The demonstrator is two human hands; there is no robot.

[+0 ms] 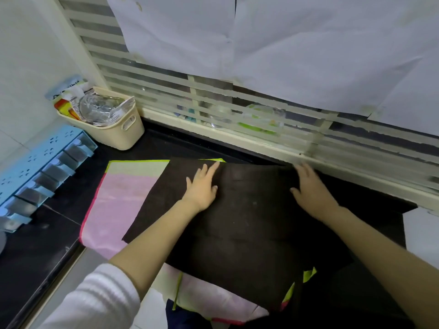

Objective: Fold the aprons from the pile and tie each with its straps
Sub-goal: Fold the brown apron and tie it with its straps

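Upper apron (249, 222) on lower apron (118, 198), on counter (35, 245); basket (114, 131) behind-left; rack (35, 167) at left

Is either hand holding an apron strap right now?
No: the left hand and right hand both lie flat, fingers straight, on the black apron.

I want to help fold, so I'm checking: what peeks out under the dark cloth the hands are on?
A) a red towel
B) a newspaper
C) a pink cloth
C: a pink apron with green edging shows beneath the black apron that the left hand and right hand lie flat on.
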